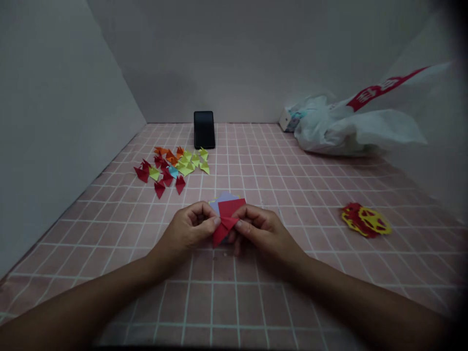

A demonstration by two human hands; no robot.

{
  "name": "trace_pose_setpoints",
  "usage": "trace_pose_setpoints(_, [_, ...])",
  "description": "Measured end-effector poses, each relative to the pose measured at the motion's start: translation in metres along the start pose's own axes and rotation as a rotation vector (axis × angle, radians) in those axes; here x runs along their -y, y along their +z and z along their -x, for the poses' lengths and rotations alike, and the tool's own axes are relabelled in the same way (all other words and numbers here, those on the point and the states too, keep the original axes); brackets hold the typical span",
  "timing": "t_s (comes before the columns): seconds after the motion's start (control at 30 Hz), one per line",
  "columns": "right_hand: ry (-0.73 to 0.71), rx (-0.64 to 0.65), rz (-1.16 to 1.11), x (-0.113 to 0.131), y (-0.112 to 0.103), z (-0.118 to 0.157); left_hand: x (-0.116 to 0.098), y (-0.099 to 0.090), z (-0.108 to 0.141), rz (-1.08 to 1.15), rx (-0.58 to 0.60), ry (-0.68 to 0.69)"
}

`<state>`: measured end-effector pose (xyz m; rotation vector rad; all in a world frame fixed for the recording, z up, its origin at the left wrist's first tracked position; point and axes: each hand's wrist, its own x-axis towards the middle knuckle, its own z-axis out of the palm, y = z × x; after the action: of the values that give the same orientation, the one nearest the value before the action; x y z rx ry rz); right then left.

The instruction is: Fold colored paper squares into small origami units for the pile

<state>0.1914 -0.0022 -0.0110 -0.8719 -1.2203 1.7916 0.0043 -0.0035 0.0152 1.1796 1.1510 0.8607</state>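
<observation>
A partly folded sheet of red origami paper is held between both hands at the middle of the table, with a pointed flap hanging toward me. My left hand pinches its left side between thumb and forefinger. On the opposite side, my right hand grips the paper in the same way, its lower fingers curled beneath. Behind and under the red sheet lies pale lilac paper with a bit of yellow at its edge, mostly covered by the hands and the red paper.
Small folded paper figures in red, orange, yellow and blue lie in a group at the back left. A black phone leans upright near the wall. Red and yellow paper cutouts rest at right, below a white plastic bag and small box.
</observation>
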Motion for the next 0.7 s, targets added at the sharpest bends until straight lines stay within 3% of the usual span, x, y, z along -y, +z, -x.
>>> trace_pose_setpoints(0.17, [0.000,0.008,0.023,0.0020,0.0009,-0.0002,0.0035,-0.0023,-0.0009,-0.049,-0.021,0.054])
trace_pose_setpoints(0.33, [-0.102,-0.011,0.114,0.0080,0.0033,0.0010,0.0051,-0.0020,-0.0039,-0.092,-0.065,0.080])
trace_pose_setpoints(0.6, [-0.535,-0.043,0.628,0.0045,0.0017,0.0036,-0.0004,0.0008,-0.0013,-0.012,-0.020,0.030])
trace_pose_setpoints(0.7, [-0.620,-0.044,0.728,0.0042,0.0002,0.0039,-0.0016,0.0020,-0.0007,0.020,0.017,0.004])
